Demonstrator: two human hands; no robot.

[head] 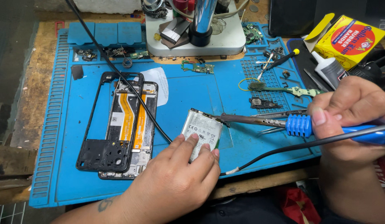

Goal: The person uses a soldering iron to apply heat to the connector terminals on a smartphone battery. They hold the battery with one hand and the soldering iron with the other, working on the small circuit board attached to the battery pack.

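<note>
While the left hand (176,174) lies flat with its fingertips pressing a grey phone battery (202,130) onto the blue work mat (192,89), the right hand (354,120) is clenched around the blue handle of a soldering iron (292,123), whose metal tip touches the battery's upper right corner. A black cable (284,149) trails from the handle across the mat's near edge. Left of the battery lies an opened phone body (132,128) with orange flex strips, a black frame (105,124) resting partly over it. Farther back on the table stand a microscope base (196,37), small green circuit boards (197,67) and a yellow box (350,39).
</note>
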